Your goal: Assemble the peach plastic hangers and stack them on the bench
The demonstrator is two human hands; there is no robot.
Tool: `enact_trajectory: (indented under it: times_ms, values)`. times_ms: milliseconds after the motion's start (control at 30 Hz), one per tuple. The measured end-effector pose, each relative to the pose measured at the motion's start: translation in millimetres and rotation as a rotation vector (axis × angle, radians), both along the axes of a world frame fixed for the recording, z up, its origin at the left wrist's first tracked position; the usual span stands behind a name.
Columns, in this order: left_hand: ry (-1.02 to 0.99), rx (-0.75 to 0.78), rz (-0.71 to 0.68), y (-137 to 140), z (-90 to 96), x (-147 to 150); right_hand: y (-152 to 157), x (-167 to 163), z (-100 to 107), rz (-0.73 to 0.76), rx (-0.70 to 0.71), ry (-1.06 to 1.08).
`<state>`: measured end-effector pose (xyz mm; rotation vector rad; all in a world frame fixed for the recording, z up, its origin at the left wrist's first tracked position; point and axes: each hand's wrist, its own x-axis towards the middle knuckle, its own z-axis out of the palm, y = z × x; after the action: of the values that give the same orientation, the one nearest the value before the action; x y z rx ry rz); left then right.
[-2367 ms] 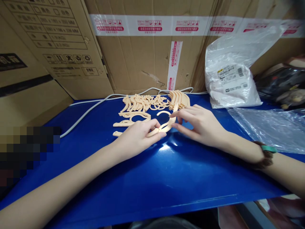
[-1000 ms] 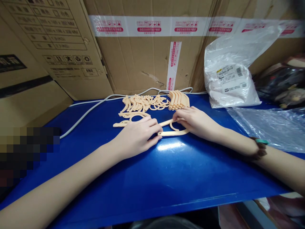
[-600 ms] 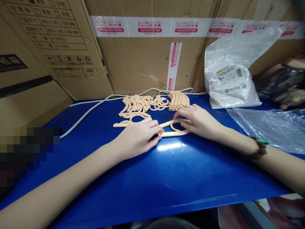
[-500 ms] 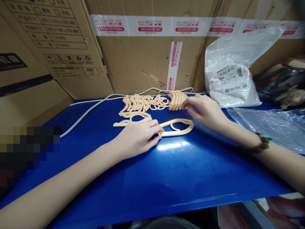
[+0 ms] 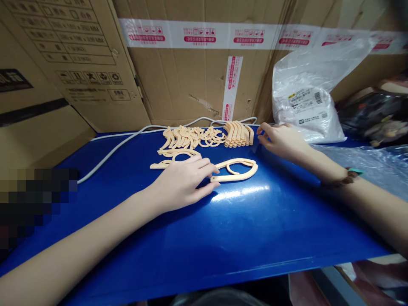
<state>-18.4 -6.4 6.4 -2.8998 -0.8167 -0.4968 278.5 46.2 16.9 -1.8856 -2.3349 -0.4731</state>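
A cream plastic folding hanger (image 5: 241, 178) lies on the blue tabletop, its two curved arms forming a loop around a hook. My left hand (image 5: 188, 180) rests at the hanger's left end, thumb and fingers closed on either side of it. Beyond that hand lie more hanger pieces (image 5: 178, 151), partly hidden by it. My right hand (image 5: 280, 139) is just right of a neat stack of curved hanger arms (image 5: 237, 134). Its fingers are loosely bent and apart, with nothing visible in them. Left of the stack are loose hooks (image 5: 212, 137) and a pile of curved arms (image 5: 180, 138).
Cardboard boxes (image 5: 178, 80) stand along the back and left. A white cable (image 5: 117, 155) runs behind the pieces. At right are a white plastic bag (image 5: 302, 102) with a label and a clear plastic sheet (image 5: 376, 165). The blue table's front edge (image 5: 223, 282) crosses the lower view.
My right hand has moved off the stack to its right side, so the stack's right end now shows. The left thumb has spread slightly from the fingers; the hanger stays where it was.
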Motion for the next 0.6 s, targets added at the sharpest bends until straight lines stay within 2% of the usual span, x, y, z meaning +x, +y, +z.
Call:
enact_trajectory:
  times_ms: [300, 433, 600]
  values:
    - [0.003, 0.008, 0.004, -1.3, -0.6, -1.0, 10.0, 8.9, -13.4, 0.09, -0.004, -0.043]
    - [0.013, 0.01, 0.01, -0.8, 0.1, -0.9, 6.3, 6.0, -8.5, 0.004, 0.019, -0.06]
    - [0.005, 0.016, 0.005, -0.5, 0.7, 0.3, 1.5, 0.7, -5.1, -0.054, -0.053, -0.052]
